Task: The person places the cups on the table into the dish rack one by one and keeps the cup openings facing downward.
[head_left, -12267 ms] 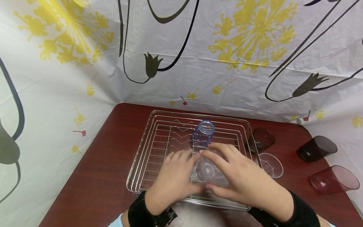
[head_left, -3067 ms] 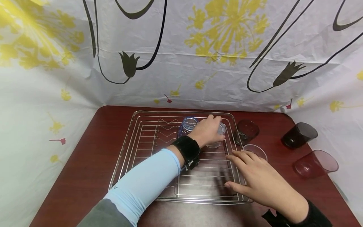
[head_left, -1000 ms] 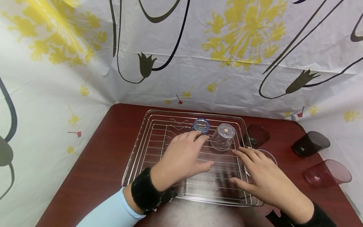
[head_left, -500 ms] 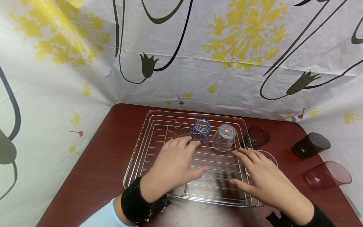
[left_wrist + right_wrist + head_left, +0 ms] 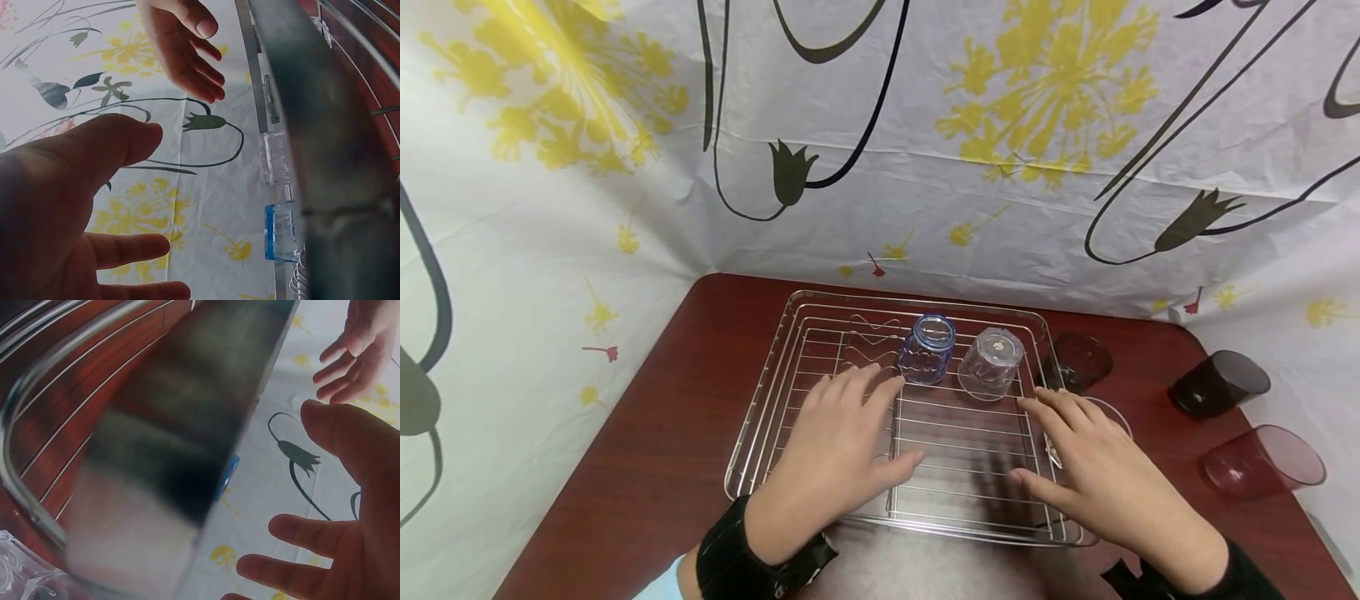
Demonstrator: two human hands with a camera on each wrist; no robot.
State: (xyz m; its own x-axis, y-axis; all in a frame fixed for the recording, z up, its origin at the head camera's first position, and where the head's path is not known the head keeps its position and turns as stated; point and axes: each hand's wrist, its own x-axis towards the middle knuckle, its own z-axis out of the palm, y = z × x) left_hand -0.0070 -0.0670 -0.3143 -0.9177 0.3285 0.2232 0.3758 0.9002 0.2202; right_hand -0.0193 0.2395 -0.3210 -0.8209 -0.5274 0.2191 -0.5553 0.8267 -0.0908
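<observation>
My left hand [image 5: 831, 454], fingers spread, hovers over the left-front part of the wire dish rack [image 5: 917, 302] and holds nothing. Beyond its fingertips a blue glass [image 5: 927, 350] stands upside down on the rack. Just right of that, a clear glass [image 5: 990, 367] is also upside down. My right hand [image 5: 1101, 467] hangs over the rack's right edge, fingers extended and nothing in them. In the left wrist view the blue glass [image 5: 281, 231] and clear glass [image 5: 275, 157] show at the rack's far side. The right wrist view shows my right thumb and fingers apart.
Right of the rack, on the dark red table [image 5: 647, 417], are a dark brownish glass [image 5: 1081, 362], a black glass [image 5: 1217, 385] and a pink glass [image 5: 1258, 465]. Another clear glass [image 5: 1116, 410] is mostly hidden behind my right hand. A patterned sheet [image 5: 865, 225] encloses the back and sides.
Both hands held the clear glass at first; later my left hand set it upside down beside the blue one and let go. My left hand has since drawn back, leftward; the right barely moves lately.
</observation>
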